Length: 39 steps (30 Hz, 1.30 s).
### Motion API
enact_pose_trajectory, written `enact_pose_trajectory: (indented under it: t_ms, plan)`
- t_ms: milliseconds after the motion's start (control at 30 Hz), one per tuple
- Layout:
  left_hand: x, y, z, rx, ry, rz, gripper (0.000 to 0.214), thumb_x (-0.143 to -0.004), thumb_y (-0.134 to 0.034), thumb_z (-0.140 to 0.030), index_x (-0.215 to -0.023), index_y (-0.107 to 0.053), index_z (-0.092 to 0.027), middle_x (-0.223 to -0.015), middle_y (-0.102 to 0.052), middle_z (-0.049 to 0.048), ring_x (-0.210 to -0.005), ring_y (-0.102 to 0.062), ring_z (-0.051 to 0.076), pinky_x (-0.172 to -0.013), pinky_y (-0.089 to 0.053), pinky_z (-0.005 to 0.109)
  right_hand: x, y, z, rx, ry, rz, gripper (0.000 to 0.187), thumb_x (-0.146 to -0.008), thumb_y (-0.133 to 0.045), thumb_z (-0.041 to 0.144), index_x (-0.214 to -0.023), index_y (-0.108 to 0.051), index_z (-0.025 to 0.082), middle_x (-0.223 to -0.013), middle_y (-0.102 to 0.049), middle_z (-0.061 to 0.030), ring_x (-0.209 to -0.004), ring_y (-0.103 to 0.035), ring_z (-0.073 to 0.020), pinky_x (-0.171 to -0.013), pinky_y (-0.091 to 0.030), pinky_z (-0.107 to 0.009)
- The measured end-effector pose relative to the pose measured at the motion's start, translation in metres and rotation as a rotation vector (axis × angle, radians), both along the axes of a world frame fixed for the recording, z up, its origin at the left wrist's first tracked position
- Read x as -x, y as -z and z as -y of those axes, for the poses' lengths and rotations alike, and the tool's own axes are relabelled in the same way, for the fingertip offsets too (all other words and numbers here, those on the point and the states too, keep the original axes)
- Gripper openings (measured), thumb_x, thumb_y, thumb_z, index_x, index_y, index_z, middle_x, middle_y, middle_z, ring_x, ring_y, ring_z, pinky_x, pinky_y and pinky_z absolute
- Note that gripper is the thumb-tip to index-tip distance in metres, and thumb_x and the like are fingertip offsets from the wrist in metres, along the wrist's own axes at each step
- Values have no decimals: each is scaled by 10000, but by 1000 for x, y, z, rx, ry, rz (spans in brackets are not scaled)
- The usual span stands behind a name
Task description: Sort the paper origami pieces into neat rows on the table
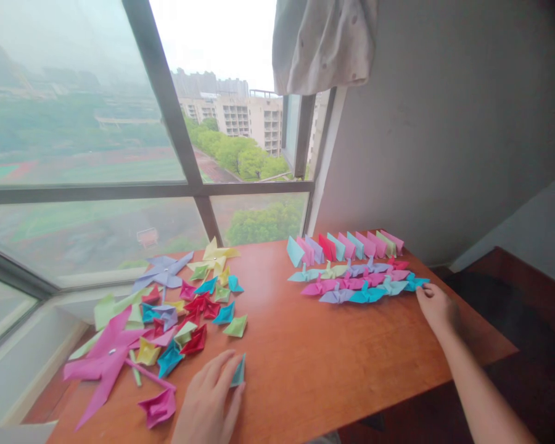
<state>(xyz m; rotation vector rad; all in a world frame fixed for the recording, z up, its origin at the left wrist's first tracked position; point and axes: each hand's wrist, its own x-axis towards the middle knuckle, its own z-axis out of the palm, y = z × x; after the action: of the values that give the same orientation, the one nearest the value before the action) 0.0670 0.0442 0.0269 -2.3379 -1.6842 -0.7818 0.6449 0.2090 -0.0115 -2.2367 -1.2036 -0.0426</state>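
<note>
My left hand (pixel 213 394) is closed around a small teal folded paper piece (pixel 239 374) at the near left of the table; the fingers cover part of it, so its full shape is hidden. At the right end of the front row of paper cranes (pixel 367 293), my right hand (pixel 437 305) pinches the edge of a bright blue paper crane (pixel 415 282). Pink, purple, teal and green cranes stand close together in rows beside it. Near my left hand lie several folded paper boats (pixel 170 359) in blue, red, yellow and green, with a magenta boat (pixel 158 407) nearest me.
Behind the cranes stands a row of folded paper planes (pixel 346 245). Paper pinwheels in magenta (pixel 111 351), purple (pixel 165 270) and yellow (pixel 215 258) lie at the left. The wooden table (pixel 314 364) meets a window (pixel 203 191) and a grey wall (pixel 398 154).
</note>
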Motion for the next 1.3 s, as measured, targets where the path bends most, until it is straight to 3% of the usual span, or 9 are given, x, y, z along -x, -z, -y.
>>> enact_pose_trajectory:
  t_ms: [233,400,533,667,800,900,1033,1167,1300]
  plan:
    - [0,6,1,56,31,-21,307,-894,-541,-273,-1188,-624,-245,-1105,-729,72,-954,-712,234,-795,-603,349,37,-9,42,-153,-14,-48,463,-785,-505,474,-1088,-693,179,-960,-747,-112,-790,-667,-258,-681,-446,-349]
    - [-3,1,3,100,21,64,249,-900,-525,-248,-1127,-626,-244,-1083,-721,77,-946,-711,230,-809,-606,350,112,-17,73,-151,-185,-218,471,-781,-526,536,-1048,-701,189,-886,-748,-94,-757,-684,-252,-691,-499,-348]
    - [-9,-6,6,156,21,146,250,-879,-536,-199,-1110,-618,-242,-1068,-706,76,-949,-704,224,-813,-606,344,204,-20,98,-102,-473,-379,406,-825,-546,513,-1007,-700,185,-882,-739,-89,-739,-679,-218,-687,-534,-315]
    - [-19,-11,9,251,71,179,318,-839,-517,-103,-1107,-607,-248,-1090,-686,69,-967,-693,204,-824,-595,312,294,-26,126,51,-936,-465,295,-910,-501,357,-1115,-656,211,-938,-701,-50,-688,-630,-151,-663,-524,-269]
    - [-28,-15,14,320,132,163,412,-793,-464,-24,-1107,-608,-249,-1099,-683,59,-905,-701,175,-787,-592,280,344,-35,141,139,-1208,-443,353,-899,-528,243,-1249,-577,246,-996,-667,-22,-681,-596,-120,-689,-509,-257]
    - [-32,-15,16,287,185,135,432,-791,-469,-31,-1122,-629,-260,-1120,-696,57,-926,-711,184,-804,-595,285,355,-37,144,107,-1272,-361,250,-915,-511,223,-1131,-636,243,-924,-674,-17,-762,-620,-139,-738,-498,-266]
    - [-35,-14,17,237,224,153,492,-788,-473,-35,-1193,-624,-269,-1178,-704,56,-1011,-709,185,-864,-590,274,349,-32,146,23,-1241,-317,205,-945,-477,238,-966,-680,227,-829,-688,-19,-748,-633,-141,-705,-491,-245]
    - [-27,-15,16,154,168,144,389,-868,-497,-127,-1217,-616,-251,-1224,-695,83,-1043,-705,193,-882,-590,280,321,-28,140,-65,-1025,-308,230,-952,-489,322,-909,-689,217,-769,-702,-19,-644,-636,-134,-601,-484,-221]
    - [2,-19,19,20,51,107,320,-903,-516,-229,-1208,-612,-248,-1192,-704,79,-1043,-701,210,-874,-589,303,269,-22,123,-132,-704,-179,330,-943,-489,455,-844,-693,216,-701,-703,-31,-587,-644,-157,-566,-477,-239]
